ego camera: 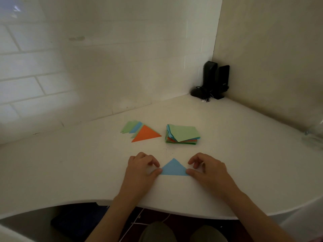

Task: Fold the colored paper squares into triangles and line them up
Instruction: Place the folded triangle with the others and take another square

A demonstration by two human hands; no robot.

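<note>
My left thumb tip (158, 171) presses the left corner of the blue triangle (173, 168), my right thumb tip (189, 171) presses its right corner; the other fingers of both hands are loosely curled above the paper and hold nothing. Whether either thumb pinches the paper or only pushes down on it, I cannot tell. Left hand (141, 169) and right hand (207, 169) rest on the white table (70, 172), near the front edge. The blue triangle lies flat between them, long folded edge toward me, apex pointing far. Step in hand, as I judge it: creasing the fold on this sheet, or squaring it up. Farther off, left of centre, sits the row of finished triangles (134, 128), green and blue overlapping, with the orange triangle (146, 133) at its near right end. Just right of that sits the stack of unfolded squares (182, 134), green sheet on top, many left. Next move likely calls for lifting the blue triangle and laying it at the near end of the row, overlapping the orange one, then taking the top green square. Black speakers (215, 79) stand in the far corner.
</note>
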